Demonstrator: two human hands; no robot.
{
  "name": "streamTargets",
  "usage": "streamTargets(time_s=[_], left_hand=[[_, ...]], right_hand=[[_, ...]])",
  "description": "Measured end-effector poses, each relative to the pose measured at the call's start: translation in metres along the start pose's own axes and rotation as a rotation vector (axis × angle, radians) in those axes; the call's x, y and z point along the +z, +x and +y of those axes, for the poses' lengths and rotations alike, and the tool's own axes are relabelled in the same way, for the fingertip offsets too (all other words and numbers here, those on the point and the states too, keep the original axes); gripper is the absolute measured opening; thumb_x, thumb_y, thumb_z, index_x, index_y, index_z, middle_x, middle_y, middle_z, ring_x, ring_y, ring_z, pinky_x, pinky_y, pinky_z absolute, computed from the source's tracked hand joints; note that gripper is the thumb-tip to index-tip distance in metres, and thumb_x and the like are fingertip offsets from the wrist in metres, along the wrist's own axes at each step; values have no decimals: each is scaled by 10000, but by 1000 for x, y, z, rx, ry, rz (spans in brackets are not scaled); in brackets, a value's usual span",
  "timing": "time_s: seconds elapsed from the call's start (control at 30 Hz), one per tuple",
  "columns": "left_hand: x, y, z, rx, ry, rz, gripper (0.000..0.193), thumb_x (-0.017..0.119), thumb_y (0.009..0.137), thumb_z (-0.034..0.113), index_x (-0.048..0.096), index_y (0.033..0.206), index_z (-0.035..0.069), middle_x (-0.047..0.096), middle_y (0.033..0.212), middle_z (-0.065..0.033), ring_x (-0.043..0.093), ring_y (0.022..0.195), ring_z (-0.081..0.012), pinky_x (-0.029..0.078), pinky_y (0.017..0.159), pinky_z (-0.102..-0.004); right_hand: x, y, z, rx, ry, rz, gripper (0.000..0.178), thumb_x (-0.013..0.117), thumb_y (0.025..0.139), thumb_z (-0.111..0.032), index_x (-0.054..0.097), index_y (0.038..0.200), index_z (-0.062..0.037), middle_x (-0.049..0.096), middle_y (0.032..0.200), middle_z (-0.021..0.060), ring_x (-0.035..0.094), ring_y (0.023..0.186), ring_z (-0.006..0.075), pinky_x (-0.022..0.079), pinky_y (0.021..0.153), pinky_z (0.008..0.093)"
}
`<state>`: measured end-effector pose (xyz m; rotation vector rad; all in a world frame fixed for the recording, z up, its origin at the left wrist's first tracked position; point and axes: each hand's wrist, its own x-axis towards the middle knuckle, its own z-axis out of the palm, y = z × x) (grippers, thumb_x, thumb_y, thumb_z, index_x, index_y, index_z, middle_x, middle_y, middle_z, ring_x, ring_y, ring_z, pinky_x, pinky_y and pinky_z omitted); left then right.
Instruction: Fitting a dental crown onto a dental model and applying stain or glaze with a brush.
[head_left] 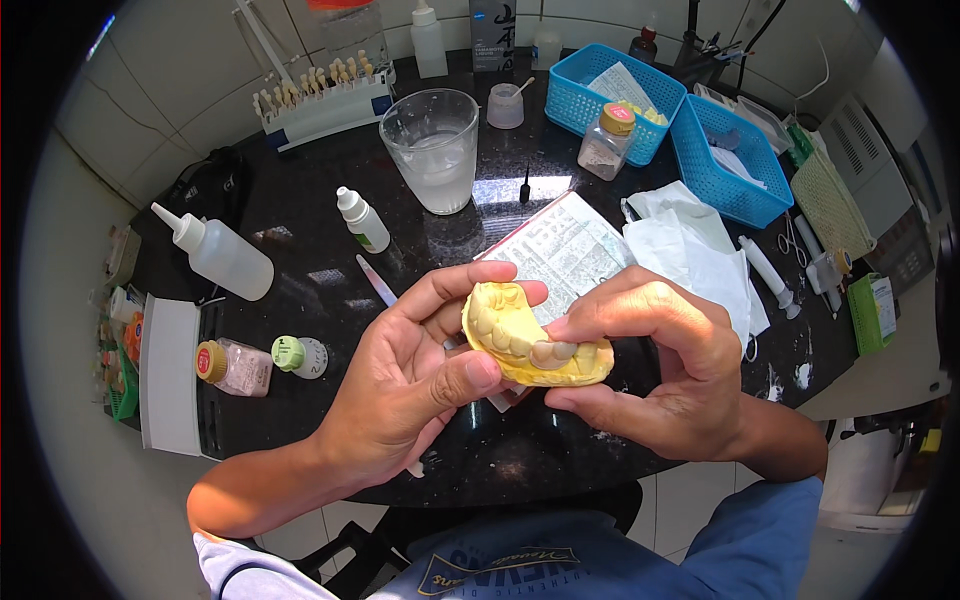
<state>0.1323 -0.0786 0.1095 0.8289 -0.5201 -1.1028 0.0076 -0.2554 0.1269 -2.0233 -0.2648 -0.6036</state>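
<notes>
A yellow plaster dental cast [497, 318] is held up above the black table, between my two hands. My left hand [405, 365] is closed round its left end, with the thumb on the front edge and the fingers behind. Paler, tooth-coloured false teeth [552, 354] sit on the right part of the tooth row. My right hand [665, 360] pinches the cast there, with fingertips on top by the false teeth and the thumb at the base. Beneath the cast lies a printed booklet [560, 250], partly hidden by my hands. A slim spatula-like tool [376, 280] lies behind my left hand.
Left are a squeeze bottle [230, 258], dropper bottle [362, 220], powder jar [240, 366] and green-capped bottle [300, 356]. A glass of cloudy liquid [432, 150] and a tooth shade guide [330, 115] stand behind. Blue baskets [570, 85] and white cloth [685, 245] lie right.
</notes>
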Motion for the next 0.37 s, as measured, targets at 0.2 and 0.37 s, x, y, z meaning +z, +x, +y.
streamTargets(time_s=[0.2,0.37], left_hand=[[0,1,0,23,-6,-21,596,657,873,117,330,1357,1,442,1345,-174,539,1140,-187,521,865,-287],[-1,0,1,33,-2,-30,600,653,874,109,322,1361,-4,431,1354,-177,530,1154,-190,520,875,-289]], right_hand=[[7,-2,2,32,101,75,430,795,702,-42,605,1086,-6,642,1023,112,655,878,160,558,724,262],[2,-1,2,5,53,-29,530,804,692,-3,517,1134,59,572,1067,155,634,978,199,539,852,307]])
